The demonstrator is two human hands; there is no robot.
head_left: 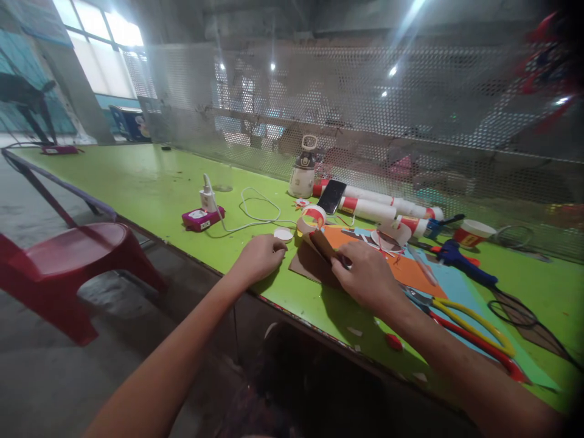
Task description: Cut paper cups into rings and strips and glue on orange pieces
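Note:
My right hand (367, 274) pinches a folded strip of brown cardboard (323, 244), raised at a slant above a flat brown cardboard sheet (310, 263). Just behind the strip is a cut paper cup ring (312, 216), white with red and yellow; whether they touch I cannot tell. My left hand (261, 258) rests low at the table's front edge with its fingers curled in. Right by its fingertips lies a small white disc (283, 234). Whatever the left fingers may hold is hidden.
Pliers with red and yellow handles (474, 322), a blue glue gun (465, 261) and orange paper (410, 271) lie to the right. Behind are joined paper cups (369, 208), a phone (332, 196) and a bottle (302, 173). A charger cable (246, 226) runs from a pink power strip (203, 219).

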